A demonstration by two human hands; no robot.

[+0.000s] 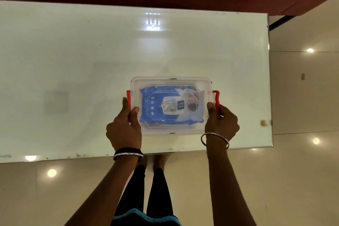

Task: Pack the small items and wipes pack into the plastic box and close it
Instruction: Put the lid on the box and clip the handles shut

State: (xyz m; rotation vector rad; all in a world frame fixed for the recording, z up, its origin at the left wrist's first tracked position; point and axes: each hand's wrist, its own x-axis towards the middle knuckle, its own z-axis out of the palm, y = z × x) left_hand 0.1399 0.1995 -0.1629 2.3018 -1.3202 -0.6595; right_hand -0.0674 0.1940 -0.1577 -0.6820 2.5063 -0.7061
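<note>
- Box [171, 105] lies flat on your white table [73, 60], near the front edge and right of the middle; its long axis runs left to right across your view.
- Its clear lid [170, 81] is on, and the blue wipes pack [171, 105] shows through it, long axis also left to right, with its print upside down to you.
- Your left hand [123, 130] grips the left end: thumb on the lid, fingers wrapped at the red latch [128, 102].
- Your right hand [222, 123] grips the right end in the same way, at the other red latch [217, 100].
- You cannot tell if the latches are fully snapped.
- Small items are not clear under the pack.
</note>
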